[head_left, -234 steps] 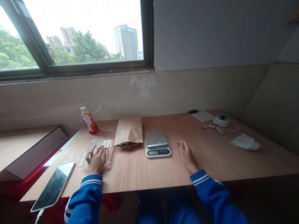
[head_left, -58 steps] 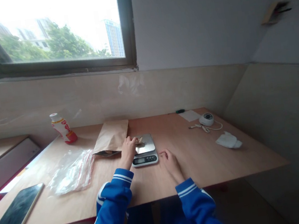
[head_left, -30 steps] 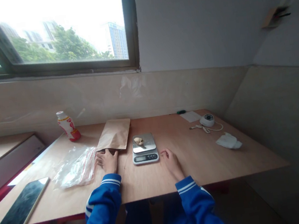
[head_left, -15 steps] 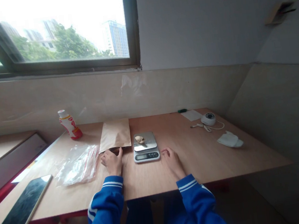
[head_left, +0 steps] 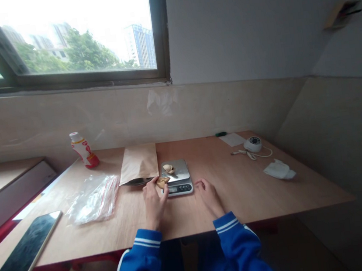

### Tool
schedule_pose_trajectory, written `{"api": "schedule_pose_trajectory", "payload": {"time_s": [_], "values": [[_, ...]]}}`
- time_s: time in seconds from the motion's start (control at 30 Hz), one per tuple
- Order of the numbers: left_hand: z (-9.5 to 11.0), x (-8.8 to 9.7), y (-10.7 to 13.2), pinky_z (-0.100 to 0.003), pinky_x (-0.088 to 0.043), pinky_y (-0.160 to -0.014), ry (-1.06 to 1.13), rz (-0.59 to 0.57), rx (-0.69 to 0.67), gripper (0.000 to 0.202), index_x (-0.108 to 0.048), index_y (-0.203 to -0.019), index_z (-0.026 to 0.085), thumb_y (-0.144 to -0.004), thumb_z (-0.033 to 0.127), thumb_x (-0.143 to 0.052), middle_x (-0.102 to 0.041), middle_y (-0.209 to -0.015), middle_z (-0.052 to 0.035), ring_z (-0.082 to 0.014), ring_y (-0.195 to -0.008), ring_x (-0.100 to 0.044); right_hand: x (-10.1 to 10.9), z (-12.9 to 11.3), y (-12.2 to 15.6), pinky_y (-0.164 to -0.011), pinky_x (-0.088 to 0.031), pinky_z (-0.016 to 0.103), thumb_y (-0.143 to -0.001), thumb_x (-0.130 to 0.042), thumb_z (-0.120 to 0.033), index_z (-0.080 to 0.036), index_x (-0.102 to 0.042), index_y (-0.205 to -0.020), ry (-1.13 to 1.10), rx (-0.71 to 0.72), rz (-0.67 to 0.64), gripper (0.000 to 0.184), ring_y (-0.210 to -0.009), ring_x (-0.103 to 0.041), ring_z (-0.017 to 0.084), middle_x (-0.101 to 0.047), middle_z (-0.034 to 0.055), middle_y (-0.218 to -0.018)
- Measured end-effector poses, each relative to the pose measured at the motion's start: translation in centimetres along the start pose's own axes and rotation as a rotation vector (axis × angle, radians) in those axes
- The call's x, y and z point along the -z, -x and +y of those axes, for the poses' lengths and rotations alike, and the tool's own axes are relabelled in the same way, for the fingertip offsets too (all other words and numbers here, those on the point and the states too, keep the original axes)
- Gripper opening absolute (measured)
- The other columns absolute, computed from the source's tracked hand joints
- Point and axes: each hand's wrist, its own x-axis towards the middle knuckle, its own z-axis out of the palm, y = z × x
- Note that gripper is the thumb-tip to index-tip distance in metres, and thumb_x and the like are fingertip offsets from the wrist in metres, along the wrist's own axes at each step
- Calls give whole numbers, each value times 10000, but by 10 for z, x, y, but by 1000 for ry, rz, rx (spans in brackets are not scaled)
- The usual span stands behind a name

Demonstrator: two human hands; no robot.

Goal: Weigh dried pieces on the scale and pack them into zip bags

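My left hand (head_left: pixel 154 200) pinches a tan, dried-looking piece (head_left: pixel 162 182) between thumb and fingers, at the front left of a kitchen scale (head_left: pixel 178 171). On the scale's metal plate lies a pale, curled piece (head_left: pixel 168 168) of similar look; its exact kind is unclear. Left of the scale is a brown paper pouch (head_left: pixel 140 163), its dark mouth gaping toward me. My right hand (head_left: pixel 209 195) rests on the table just right of the scale, fingers loosely curled, with nothing visible in them.
Clear zip bags (head_left: pixel 94 199) lie left of the pouch, with a bottle (head_left: pixel 85 151) behind them. A phone (head_left: pixel 25 249) overhangs the near left edge. To the right are a white camera-like device (head_left: pixel 252 144) with its cable, a paper sheet (head_left: pixel 232 139) and a crumpled tissue (head_left: pixel 278 170).
My left hand has moved right from the pouch's mouth to the scale's front left, and the tan piece now shows in its fingers. The right hand stays put.
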Motion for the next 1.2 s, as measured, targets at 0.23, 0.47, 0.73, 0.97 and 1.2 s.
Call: {"api": "schedule_pose_trajectory", "payload": {"time_s": [0.23,0.47,0.73,0.97,1.2], "values": [[37,-48,-22,-424,-377,-962,64,-208,-190,383,-481,-1171,144,-873,382,-513,-588,-1146,-128,-263,-1066,-521,-5,8,-4,-745,-482,276,-837,-364,-212,-188,-627,-850,-39,14,-3,265,-837,-665,191,-705,68,-880],[43,-64,-25,-459,-392,-939,-198,-196,-171,235,-563,-1071,175,-885,306,-503,-465,-1344,-146,-318,-1206,-434,-7,7,-6,-755,-481,288,-834,-361,-216,-195,-612,-818,-43,15,9,253,-836,-658,198,-697,62,-865],[37,-43,-25,-434,-378,-930,-160,-85,-107,259,-619,-1070,232,-907,326,-441,-528,-1262,-107,-285,-1117,-488,-2,1,-3,-744,-479,295,-832,-364,-215,-204,-619,-814,-43,8,3,256,-825,-650,205,-694,55,-856],[-25,-20,-27,-471,-393,-925,-165,105,539,313,-546,-1087,86,-804,169,-441,-555,-1074,-176,-316,-1066,-510,0,-1,-1,-747,-470,299,-833,-366,-224,-203,-621,-809,-46,5,-18,257,-832,-638,208,-695,61,-866],[-50,-18,-45,-542,-383,-893,-261,39,621,340,-562,-1077,63,-812,264,-494,-424,-1225,-270,-412,-1142,-442,0,-1,-2,-739,-462,293,-835,-370,-227,-211,-623,-801,-41,18,-12,256,-816,-636,202,-699,51,-857]]}}
